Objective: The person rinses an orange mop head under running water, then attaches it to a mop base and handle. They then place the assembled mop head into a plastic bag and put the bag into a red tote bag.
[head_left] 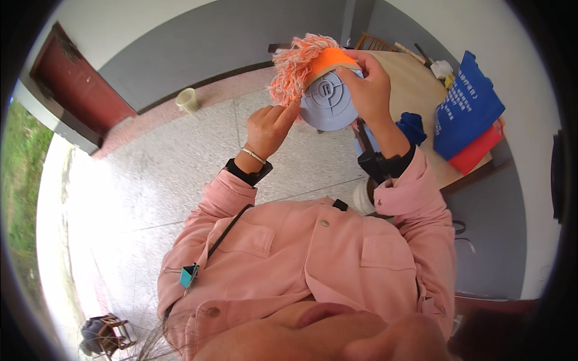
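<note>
A mop head is held up in front of me, over the floor. It has a round pale blue-grey plastic disc (327, 114), a bright orange mesh band (331, 62) along the upper edge, and shaggy orange-and-white yarn (292, 69) on its left side. My right hand (370, 87) grips the disc and band from the right, thumb on the disc's face. My left hand (267, 129) has its fingers curled, the fingertips at the disc's left rim where the yarn hangs. What lies behind the disc is hidden.
To the right stands a tan table (415, 78) bearing a blue bag (469, 108), a red bag (478, 150) and dark blue cloth (411, 127). A pale bucket (188, 100) sits by the far wall, a red door (78, 84) at far left. A small stool (108, 334) stands lower left.
</note>
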`<state>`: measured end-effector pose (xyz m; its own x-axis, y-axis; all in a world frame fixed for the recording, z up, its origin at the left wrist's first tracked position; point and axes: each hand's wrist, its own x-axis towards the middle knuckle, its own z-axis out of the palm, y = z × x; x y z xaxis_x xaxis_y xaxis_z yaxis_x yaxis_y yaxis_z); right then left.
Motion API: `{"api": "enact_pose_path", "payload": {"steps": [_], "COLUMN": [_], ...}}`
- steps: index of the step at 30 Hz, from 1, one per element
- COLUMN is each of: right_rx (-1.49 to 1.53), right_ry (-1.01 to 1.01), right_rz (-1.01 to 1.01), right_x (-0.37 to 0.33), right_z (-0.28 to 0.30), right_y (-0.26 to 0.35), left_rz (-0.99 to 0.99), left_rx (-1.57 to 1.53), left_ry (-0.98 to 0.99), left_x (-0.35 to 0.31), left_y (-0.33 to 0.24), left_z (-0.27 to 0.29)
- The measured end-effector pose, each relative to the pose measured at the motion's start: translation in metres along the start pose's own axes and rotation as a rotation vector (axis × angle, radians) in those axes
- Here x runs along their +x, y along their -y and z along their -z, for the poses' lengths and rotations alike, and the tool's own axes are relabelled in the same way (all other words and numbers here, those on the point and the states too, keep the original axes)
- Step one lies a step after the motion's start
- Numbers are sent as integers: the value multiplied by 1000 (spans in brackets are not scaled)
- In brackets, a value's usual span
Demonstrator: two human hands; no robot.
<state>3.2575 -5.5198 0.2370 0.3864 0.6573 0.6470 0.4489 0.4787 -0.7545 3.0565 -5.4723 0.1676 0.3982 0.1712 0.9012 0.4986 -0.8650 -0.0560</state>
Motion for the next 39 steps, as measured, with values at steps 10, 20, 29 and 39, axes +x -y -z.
{"api": "enact_pose_path", "payload": {"steps": [10, 20, 29, 39], "right_rx": [181, 857, 458, 335], "right_ry": [286, 539, 325, 443], "right_rz": [-164, -427, 202, 278], "right_x": [12, -50, -90, -97], "right_z": [-15, 26, -5, 3], "right_y": [18, -9, 3, 13], "left_rz": [730, 1024, 1075, 1164], "left_rx": [-1159, -1654, -1717, -1688], "left_ry": [496, 187, 248, 283], "left_x": [76, 39, 3, -17], "left_y": [49, 48, 24, -10], "left_z": [-14, 13, 60, 83]}}
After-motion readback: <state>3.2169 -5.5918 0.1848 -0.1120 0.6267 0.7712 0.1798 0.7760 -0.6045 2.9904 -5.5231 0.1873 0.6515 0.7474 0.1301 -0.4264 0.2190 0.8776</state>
